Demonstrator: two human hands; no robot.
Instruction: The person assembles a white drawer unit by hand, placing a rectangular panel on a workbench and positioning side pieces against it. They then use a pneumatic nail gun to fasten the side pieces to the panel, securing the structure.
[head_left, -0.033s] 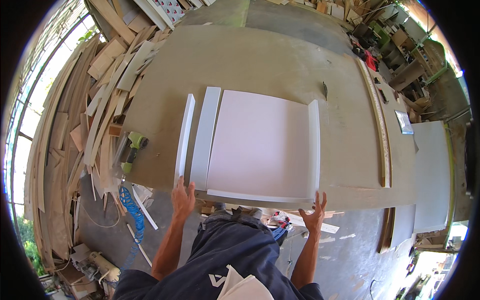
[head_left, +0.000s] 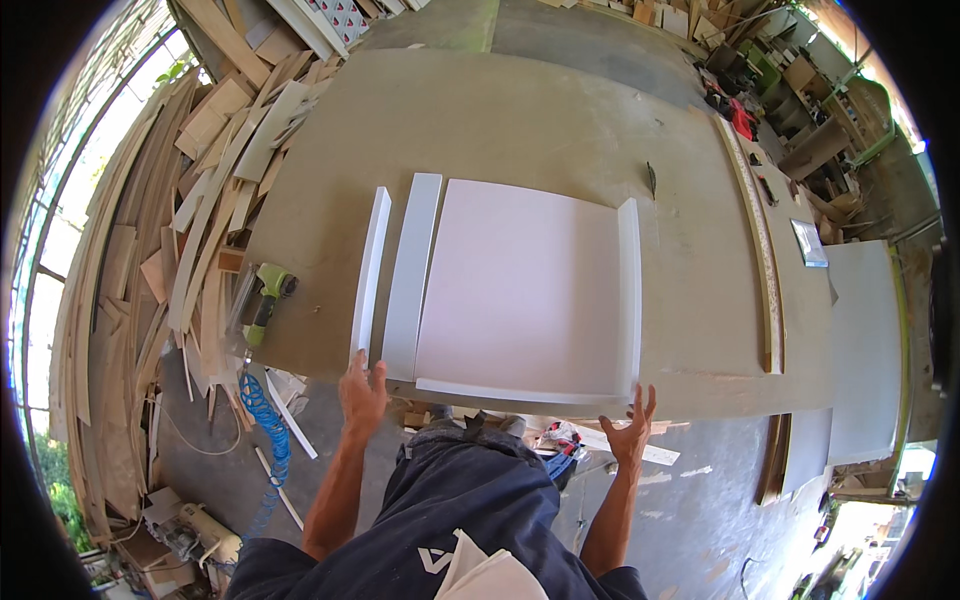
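A broad white panel lies flat on the workbench in front of me. Along its near edge runs a narrow white strip, and an upright white board stands at its right edge. Left of the panel lies a flat white board, nearly against it. Farther left, a thin white board stands on edge. My left hand is at that thin board's near end, fingertips at or touching it, thumb spread apart. My right hand is open just off the panel's near right corner, fingers spread and holding nothing.
A green and black air nailer lies at the bench's left edge, its coiled blue hose hanging down. Stacked wood offcuts crowd the left side. A long board lies along the bench's right part. The workbench extends far ahead.
My left hand has shifted very slightly to the left at the thin board's near end. The boards and my right hand look the same.
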